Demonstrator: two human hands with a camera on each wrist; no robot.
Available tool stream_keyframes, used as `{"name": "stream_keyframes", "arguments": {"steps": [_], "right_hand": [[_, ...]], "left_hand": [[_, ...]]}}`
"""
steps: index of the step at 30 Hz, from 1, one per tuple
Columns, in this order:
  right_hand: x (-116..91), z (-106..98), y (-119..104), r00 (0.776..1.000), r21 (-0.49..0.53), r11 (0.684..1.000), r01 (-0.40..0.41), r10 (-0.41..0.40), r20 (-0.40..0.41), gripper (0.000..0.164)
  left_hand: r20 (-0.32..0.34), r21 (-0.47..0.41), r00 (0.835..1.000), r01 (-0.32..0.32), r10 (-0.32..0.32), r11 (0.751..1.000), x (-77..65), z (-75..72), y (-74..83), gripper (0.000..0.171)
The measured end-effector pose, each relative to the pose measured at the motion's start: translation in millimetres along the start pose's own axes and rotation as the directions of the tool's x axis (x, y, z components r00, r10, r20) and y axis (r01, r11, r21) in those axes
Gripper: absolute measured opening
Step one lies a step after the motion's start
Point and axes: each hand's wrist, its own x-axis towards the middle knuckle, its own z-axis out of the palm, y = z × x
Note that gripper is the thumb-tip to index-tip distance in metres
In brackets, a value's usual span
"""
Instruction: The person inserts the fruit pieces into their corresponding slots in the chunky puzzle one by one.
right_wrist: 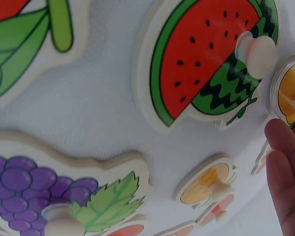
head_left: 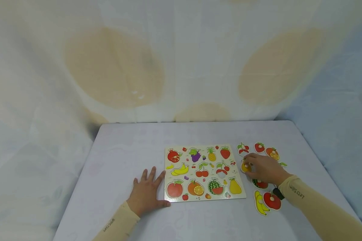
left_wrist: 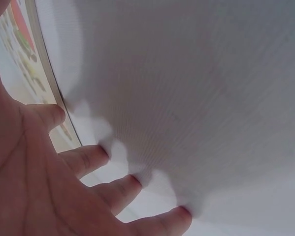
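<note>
the left hand (head_left: pixel 146 194) lies flat on the bench (head_left: pixel 120 160), fingers straight and spread, thumb touching the lower left corner of the puzzle board (head_left: pixel 203 173). it holds nothing; it appears to brace the board against sliding.

the right hand (head_left: pixel 263 169) is over the loose pieces just right of the board. its fingers curl around the yellow pear piece (head_left: pixel 245 166), which sits on the bench just beside the board's right edge. whether the piece is lifted or still resting on the surface cannot be determined from the head view.

other loose pieces lie around the right hand: the cherry piece (head_left: pixel 243 148), strawberry piece (head_left: pixel 259 147) and orange piece (head_left: pixel 272 153) beyond it, the watermelon piece (right_wrist: pixel 211 59) partly under the wrist, the banana piece (head_left: pixel 260 203) and apple piece (head_left: pixel 272 200) nearer the person. the right wrist view also shows a grape piece (right_wrist: pixel 53 191) with its knob.

risks from this state, as a judgement:
- the pinch is on a small peg; a shallow hold may let the piece rotate or drop.
- the wrist and sleeve pass close over the watermelon piece and may drag or scatter neighbouring pieces.
- if the left hand's pressure eases, the board may shift on the smooth cloth when a piece is pressed into a recess.
- the pear recess (head_left: pixel 234 186) is at the board's lower right; a misaligned outline would jam at the rim.
</note>
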Motion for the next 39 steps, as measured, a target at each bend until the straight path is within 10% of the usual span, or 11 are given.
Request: {"name": "stream_keyframes", "arguments": {"steps": [29,39], "right_hand": [[-15.1,-18.8,-30.9,0.997,0.068,0.997,0.028,-0.033,0.069,0.030],[-25.6,-10.0,-62.5,0.978,0.034,0.980,0.196,-0.198,0.061,0.029]], "left_hand": [[0.005,0.004,1.000,-0.003,0.003,1.000,2.8,4.6,2.5,0.107],[0.012,0.019,1.000,0.001,-0.001,1.000,2.3,4.3,0.9,0.109]]}}
